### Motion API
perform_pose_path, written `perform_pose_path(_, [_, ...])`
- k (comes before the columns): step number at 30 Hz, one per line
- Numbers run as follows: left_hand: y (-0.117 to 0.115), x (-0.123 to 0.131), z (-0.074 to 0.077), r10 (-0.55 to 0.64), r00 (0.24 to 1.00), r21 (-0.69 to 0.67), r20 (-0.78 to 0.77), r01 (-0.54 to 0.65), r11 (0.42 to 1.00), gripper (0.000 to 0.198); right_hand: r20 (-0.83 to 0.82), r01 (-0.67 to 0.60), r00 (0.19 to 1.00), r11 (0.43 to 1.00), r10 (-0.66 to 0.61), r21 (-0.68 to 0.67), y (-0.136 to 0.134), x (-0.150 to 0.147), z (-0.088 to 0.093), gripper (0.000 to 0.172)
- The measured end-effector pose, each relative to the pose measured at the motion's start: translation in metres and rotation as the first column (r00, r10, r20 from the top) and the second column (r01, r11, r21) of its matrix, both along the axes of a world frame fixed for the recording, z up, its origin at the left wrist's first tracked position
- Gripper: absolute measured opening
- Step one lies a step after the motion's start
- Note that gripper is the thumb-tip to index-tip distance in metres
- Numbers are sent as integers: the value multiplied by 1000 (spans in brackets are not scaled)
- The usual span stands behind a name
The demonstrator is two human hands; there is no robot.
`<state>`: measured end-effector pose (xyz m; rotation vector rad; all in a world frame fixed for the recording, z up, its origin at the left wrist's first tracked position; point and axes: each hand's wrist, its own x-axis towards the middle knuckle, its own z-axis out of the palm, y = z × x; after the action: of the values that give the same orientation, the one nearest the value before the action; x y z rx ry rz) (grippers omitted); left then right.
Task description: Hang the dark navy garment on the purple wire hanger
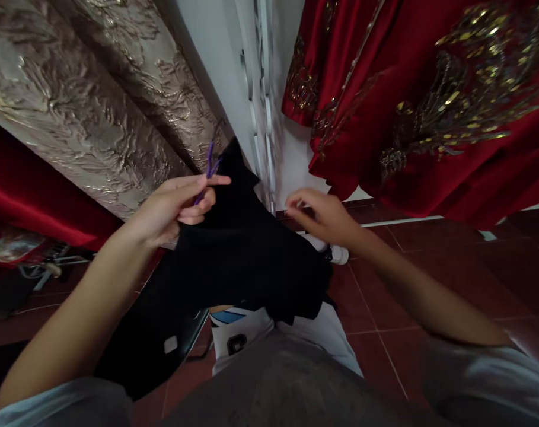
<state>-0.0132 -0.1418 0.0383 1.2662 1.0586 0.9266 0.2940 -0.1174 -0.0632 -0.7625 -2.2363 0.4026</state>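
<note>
A person's left hand (180, 204) pinches a purple thread (208, 168) between thumb and fingers, its grip pressed together on the strand at the upper edge of a black cloth (238, 249). The thread's loose ends stick up just above the fingertips, in front of a gold brocade curtain (95, 101). The cloth hangs from that hand and drapes down across the person's lap, between the two forearms, covering part of white shorts (251, 332) with a dark print. The right hand (325, 216) hovers just beside the cloth's right edge, fingers curled inward with thumb and forefinger close together; whether they hold anything cannot be told. Behind it, a red garment (429, 107) with gold embroidery hangs over a white wall (216, 53). Below lies a floor (429, 279) of dark red tiles, where a white shoe (338, 254) shows just beneath the right wrist. At far left, red fabric (24, 196) shows below the curtain.
</note>
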Motion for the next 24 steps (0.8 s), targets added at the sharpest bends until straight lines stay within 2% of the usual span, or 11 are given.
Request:
perform_pose_path(2, [-2, -13, 0, -6, 991, 43, -133, 12, 999, 33, -104, 113, 988, 993, -115, -25, 25, 5, -5, 46])
perform_pose_path(4, [-1, -21, 0, -17, 968, 85, -250, 39, 996, 39, -141, 107, 983, 990, -119, -90, 47, 7, -10, 61])
perform_pose_path(6, [1, -25, 1, -36, 935, 125, -354, 86, 988, 42, -156, 25, 986, 976, -60, -218, 63, 6, -14, 54])
perform_pose_path(9, [6, -29, 1, -9, 901, 210, -433, 110, 971, 43, -239, -98, 971, 898, -8, -428, 81, 5, -17, 40])
perform_pose_path(14, [27, -43, -11, 20, 912, 259, -409, 95, 961, 49, -461, -187, 886, 862, -60, -471, 101, 7, -12, 44])
perform_pose_path(16, [41, -50, -20, 75, 908, 309, -412, 62, 949, 54, -457, -254, 889, 807, -22, -533, 100, 3, -6, 42])
perform_pose_path(17, [47, -52, -24, 154, 907, 363, -392, -2, 932, 54, -463, -282, 886, 771, -18, -571, 99, 0, -2, 46])
perform_pose_path(19, [58, -53, -30, 357, 888, 500, -290, -177, 848, 50, -511, -290, 855, 732, -92, -617, 96, -6, 10, 54])
perform_pose_path(20, [61, -52, -32, 442, 870, 583, -218, -247, 774, 47, -543, -259, 823, 741, -166, -619, 97, -9, 18, 57])
perform_pose_path(22, [59, -47, -33, 563, 822, 775, -81, -303, 554, 42, -583, -142, 750, 784, -313, -604, 102, -9, 37, 60])
perform_pose_path(24, [50, -39, -36, 642, 767, 922, 24, -265, 282, 40, -586, -24, 707, 816, -395, -578, 114, 0, 55, 62])
